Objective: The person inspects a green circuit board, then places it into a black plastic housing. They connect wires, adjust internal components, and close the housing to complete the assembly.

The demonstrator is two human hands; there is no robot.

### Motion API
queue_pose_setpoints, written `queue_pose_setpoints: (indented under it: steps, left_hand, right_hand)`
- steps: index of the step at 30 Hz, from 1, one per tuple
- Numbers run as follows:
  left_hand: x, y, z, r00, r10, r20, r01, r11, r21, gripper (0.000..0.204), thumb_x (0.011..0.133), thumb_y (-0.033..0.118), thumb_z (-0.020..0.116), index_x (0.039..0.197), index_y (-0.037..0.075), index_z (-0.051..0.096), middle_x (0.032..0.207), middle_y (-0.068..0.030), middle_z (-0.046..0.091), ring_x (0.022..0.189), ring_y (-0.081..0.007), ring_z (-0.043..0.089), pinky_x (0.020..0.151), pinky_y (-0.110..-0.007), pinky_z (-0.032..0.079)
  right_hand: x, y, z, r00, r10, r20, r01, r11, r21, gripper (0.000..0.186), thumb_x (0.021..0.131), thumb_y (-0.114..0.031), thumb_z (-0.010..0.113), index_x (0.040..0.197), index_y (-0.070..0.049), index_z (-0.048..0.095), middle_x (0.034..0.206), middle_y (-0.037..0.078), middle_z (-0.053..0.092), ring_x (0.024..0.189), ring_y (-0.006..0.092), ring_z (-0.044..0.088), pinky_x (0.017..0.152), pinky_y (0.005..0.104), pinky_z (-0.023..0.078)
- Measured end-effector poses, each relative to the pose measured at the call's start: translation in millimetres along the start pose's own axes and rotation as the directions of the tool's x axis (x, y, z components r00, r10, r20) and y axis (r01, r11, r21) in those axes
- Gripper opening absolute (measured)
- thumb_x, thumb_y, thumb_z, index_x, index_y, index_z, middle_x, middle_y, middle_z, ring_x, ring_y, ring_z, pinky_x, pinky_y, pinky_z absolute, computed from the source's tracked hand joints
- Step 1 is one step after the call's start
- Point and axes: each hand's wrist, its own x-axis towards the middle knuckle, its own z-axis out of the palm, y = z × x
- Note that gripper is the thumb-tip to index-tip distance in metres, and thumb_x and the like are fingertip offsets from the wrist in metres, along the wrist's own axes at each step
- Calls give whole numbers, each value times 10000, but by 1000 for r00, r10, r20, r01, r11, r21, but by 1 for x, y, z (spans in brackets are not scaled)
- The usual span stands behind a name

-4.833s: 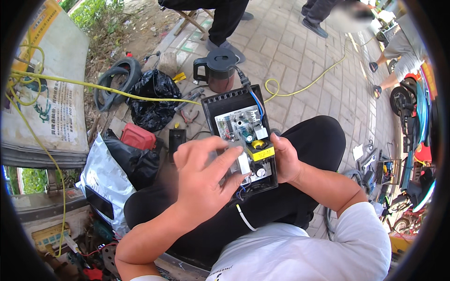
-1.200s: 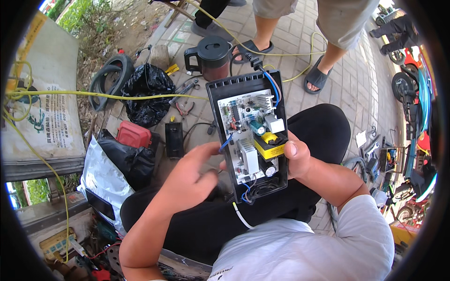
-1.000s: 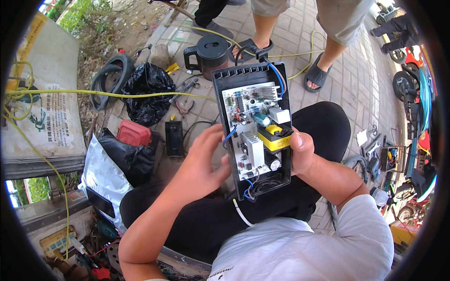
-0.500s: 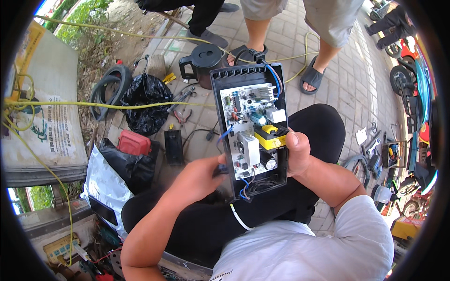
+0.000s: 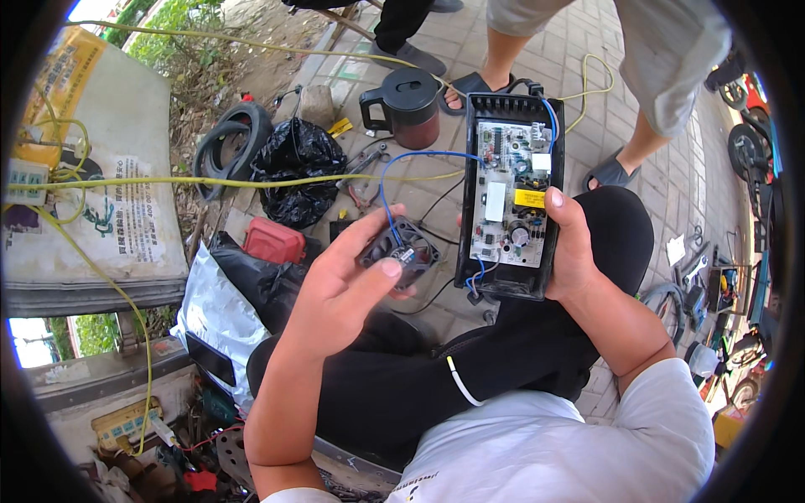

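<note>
the left hand [image 5: 340, 289] is closed around a small black fan [image 5: 401, 249], held above the knee. just right of it, the right hand [image 5: 570, 251] grips the edge of an open black case [image 5: 511, 197] with its circuit board [image 5: 510, 197] showing. a blue wire [image 5: 411, 159] joins fan and board. beyond, a dark kettle [image 5: 411, 105] stands on the paving.

The small fan [image 5: 401, 249] sits in the left hand [image 5: 348, 289], left of the open charger case [image 5: 510, 197] held by the right hand [image 5: 570, 251]. Behind them stands a kettle [image 5: 411, 105]; a tyre [image 5: 231, 147] lies further left.
</note>
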Motion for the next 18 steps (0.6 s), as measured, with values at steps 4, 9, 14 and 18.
queue_pose_setpoints:
  steps: [4,9,14,18]
  left_hand:
    - [-3,-3,6,998,60,-24,-60,998,-11,475,953,53,587,1381,-60,413,1142,-134,614,984,-189,629,861,-374,569]
    - [-6,-8,0,995,78,56,-85,988,125,442,987,79,563,1358,-99,399,1207,-159,595,1093,-218,613,980,-444,532]
    - [-9,-7,2,991,55,123,-73,986,151,459,1006,103,540,1371,-122,378,1236,-179,589,1136,-243,603,986,-462,527]
    - [-11,-4,3,990,41,137,-58,991,119,481,1007,106,538,1393,-125,367,1238,-184,591,1116,-253,616,960,-455,546]
  right_hand:
    - [2,0,-2,1000,2,15,-1,996,-89,789,843,-553,587,1381,10,461,1176,214,642,1059,324,667,890,469,572]
    - [4,0,-1,999,1,-32,-4,997,-83,747,865,-534,562,1369,11,474,1179,226,644,1036,325,676,884,469,573]
    - [7,0,-1,997,31,-76,-35,998,-48,682,904,-507,516,1347,11,496,1157,236,653,1003,329,688,871,465,576]
    - [9,1,1,996,31,-89,-35,998,-47,656,921,-509,501,1326,7,516,1140,216,665,998,316,691,871,450,578]
